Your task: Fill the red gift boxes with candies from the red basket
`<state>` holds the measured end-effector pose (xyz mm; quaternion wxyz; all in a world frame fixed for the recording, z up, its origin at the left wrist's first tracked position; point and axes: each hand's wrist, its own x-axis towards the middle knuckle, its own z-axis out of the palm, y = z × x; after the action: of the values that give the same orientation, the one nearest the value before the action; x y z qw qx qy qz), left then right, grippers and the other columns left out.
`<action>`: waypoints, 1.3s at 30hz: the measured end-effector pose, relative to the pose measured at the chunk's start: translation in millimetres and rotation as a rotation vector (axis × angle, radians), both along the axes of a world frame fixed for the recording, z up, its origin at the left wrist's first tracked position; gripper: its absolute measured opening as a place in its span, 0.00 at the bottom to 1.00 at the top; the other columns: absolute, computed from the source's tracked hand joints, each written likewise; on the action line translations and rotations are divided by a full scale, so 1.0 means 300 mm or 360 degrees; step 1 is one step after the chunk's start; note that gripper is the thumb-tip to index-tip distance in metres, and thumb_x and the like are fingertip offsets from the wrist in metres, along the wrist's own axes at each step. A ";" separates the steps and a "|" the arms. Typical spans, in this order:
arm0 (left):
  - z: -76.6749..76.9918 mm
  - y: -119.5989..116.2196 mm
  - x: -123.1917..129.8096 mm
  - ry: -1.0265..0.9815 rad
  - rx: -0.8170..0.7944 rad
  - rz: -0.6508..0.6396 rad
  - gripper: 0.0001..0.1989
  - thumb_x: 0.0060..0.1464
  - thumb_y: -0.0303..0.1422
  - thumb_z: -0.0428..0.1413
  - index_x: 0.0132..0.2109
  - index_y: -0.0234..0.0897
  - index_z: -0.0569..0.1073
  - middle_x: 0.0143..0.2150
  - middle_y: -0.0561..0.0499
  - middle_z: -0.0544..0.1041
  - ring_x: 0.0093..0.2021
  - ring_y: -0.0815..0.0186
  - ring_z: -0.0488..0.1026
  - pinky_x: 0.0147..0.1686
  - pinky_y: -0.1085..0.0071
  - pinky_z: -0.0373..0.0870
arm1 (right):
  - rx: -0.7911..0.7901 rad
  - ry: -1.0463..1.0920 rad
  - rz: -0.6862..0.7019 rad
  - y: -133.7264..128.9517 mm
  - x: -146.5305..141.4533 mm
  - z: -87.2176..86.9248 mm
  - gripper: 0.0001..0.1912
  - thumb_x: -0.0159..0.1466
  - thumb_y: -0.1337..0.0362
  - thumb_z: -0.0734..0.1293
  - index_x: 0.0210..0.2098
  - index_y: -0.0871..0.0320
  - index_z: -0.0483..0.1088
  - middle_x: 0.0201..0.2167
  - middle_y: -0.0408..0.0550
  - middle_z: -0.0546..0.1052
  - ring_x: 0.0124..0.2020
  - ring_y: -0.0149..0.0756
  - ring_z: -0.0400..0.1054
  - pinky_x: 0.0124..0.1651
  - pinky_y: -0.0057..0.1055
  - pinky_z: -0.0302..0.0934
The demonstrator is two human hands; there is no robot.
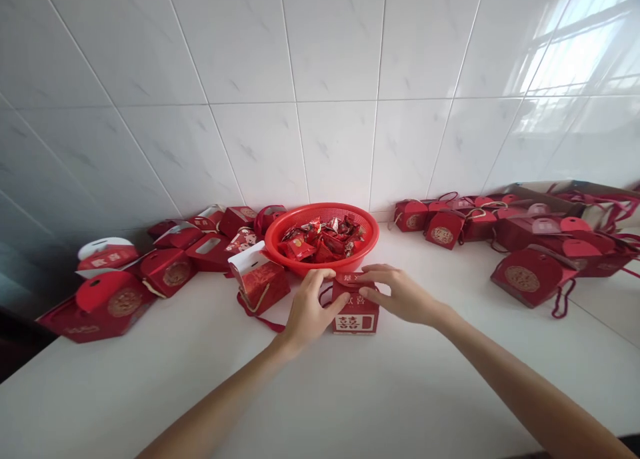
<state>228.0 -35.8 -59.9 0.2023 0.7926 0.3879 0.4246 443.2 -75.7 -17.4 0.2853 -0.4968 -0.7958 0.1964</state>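
In front of the basket, a small red gift box (355, 312) with gold-and-white lettering stands upright on the table. My left hand (313, 309) grips its top from the left, thumb on the front flap and fingers at the back flap. From the right, my right hand (397, 292) holds the same top flaps between thumb and fingers. The two flaps lean together between my hands. Just behind is a red plastic basket (371, 236) with wrapped sweets (323, 239) in it. To the left sits another red box (263, 286) with its white-lined flap up and a cord handle.
Several red boxes (173, 272) crowd the left side of the white table (320, 399). More boxes (533, 276) with cord handles stand on the right, near an open carton (545, 191). A tiled wall (335, 146) rises directly behind the basket.
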 end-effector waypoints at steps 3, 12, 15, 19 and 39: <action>-0.017 0.000 0.004 0.0015 0.0006 -0.0040 0.16 0.59 0.37 0.57 0.53 0.40 0.71 0.51 0.46 0.74 0.54 0.58 0.73 0.56 0.60 0.69 | 0.0046 0.0115 -0.0103 -0.033 -0.005 -0.070 0.20 0.68 0.56 0.63 0.58 0.50 0.73 0.63 0.55 0.69 0.65 0.49 0.62 0.62 0.50 0.60; 0.062 0.047 -0.046 0.0250 -0.0559 -0.0334 0.16 0.59 0.45 0.55 0.51 0.44 0.74 0.52 0.52 0.78 0.47 0.61 0.77 0.47 0.67 0.73 | -0.0290 0.0913 -0.0371 0.018 0.037 -0.201 0.27 0.62 0.40 0.64 0.45 0.57 0.72 0.41 0.53 0.81 0.42 0.43 0.76 0.47 0.43 0.70; 0.084 0.054 -0.059 0.0273 -0.0702 -0.0399 0.18 0.59 0.45 0.55 0.52 0.42 0.74 0.49 0.52 0.80 0.42 0.62 0.77 0.42 0.68 0.73 | -0.0464 0.1040 -0.0303 0.007 0.039 -0.198 0.26 0.60 0.41 0.67 0.41 0.59 0.72 0.33 0.49 0.80 0.35 0.38 0.74 0.43 0.40 0.69; 0.086 0.060 -0.056 0.0221 -0.0734 -0.0349 0.18 0.55 0.43 0.59 0.48 0.38 0.76 0.39 0.50 0.80 0.38 0.62 0.75 0.37 0.68 0.72 | -0.0713 0.1279 -0.0194 -0.011 0.058 -0.158 0.26 0.53 0.48 0.75 0.43 0.58 0.71 0.28 0.45 0.77 0.34 0.39 0.74 0.42 0.38 0.67; 0.324 -0.030 0.013 -0.0612 -0.1194 -0.0808 0.24 0.59 0.39 0.58 0.61 0.41 0.70 0.58 0.42 0.76 0.60 0.54 0.71 0.59 0.54 0.69 | -0.0141 0.1198 -0.0099 -0.030 0.029 0.102 0.17 0.55 0.54 0.74 0.38 0.57 0.71 0.37 0.48 0.76 0.36 0.36 0.70 0.40 0.35 0.67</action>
<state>231.7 -44.7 37.4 0.6389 0.6418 0.2643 0.3316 451.8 -84.8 13.3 0.5418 -0.4257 -0.6105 0.3905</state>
